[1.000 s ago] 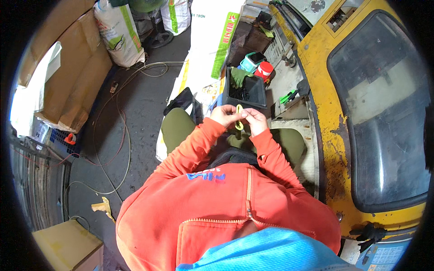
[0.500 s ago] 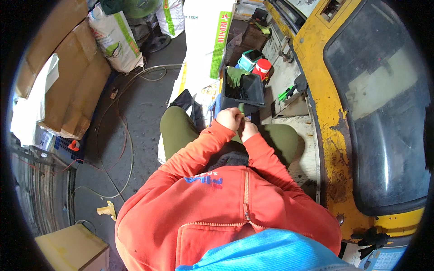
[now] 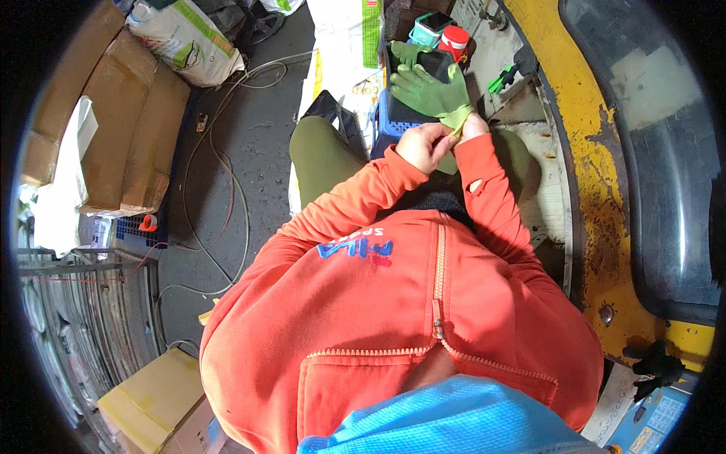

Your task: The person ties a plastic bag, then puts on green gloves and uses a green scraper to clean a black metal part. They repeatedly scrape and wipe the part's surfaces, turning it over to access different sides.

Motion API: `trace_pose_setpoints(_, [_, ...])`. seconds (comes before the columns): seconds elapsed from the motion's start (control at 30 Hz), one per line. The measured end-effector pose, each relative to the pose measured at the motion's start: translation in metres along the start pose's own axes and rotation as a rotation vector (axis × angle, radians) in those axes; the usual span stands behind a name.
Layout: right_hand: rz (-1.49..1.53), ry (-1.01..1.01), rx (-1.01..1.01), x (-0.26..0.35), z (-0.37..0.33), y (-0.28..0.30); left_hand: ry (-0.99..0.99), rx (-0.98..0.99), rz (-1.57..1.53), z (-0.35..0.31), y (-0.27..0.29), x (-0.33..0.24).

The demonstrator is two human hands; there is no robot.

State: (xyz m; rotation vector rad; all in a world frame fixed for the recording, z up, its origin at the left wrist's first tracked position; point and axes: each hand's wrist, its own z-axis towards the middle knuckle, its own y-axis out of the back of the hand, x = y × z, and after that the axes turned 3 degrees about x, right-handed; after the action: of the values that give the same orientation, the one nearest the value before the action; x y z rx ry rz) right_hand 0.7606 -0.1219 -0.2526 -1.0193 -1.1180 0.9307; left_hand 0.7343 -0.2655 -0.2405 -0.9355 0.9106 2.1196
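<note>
A green work glove covers most of my right hand, its fingers spread out and holding nothing. At the wrist, the bare fingers of my left hand pinch the glove's cuff. A second green glove lies just beyond, at the edge of a black bin. Below my gloved hand stands a blue plastic basket, partly hidden by my hands and leg.
A red-lidded container and a teal box stand past the bin. On the right runs a worn yellow machine frame. Cables trail over the floor beside cardboard boxes and a white sack.
My right hand has pushed into the green glove and now spreads its fingers. Both hands have moved right, and the view has shifted.
</note>
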Motion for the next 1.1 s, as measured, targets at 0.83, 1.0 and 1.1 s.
trace_pose_setpoints(0.83, [-0.773, -0.051, -0.123, 0.036, 0.091, -0.023, 0.355, -0.123, -0.849, 0.048, 0.023, -0.019])
trace_pose_setpoints(1.0, [-0.787, 0.158, -0.374, 0.037, 0.087, -0.097, 0.132, -0.027, -0.511, 0.055, 0.014, -0.037])
trace_pose_setpoints(1.1, [-0.255, 0.393, 0.258, 0.031, 0.068, -0.136, -0.192, -0.347, 0.041, 0.058, 0.021, -0.04])
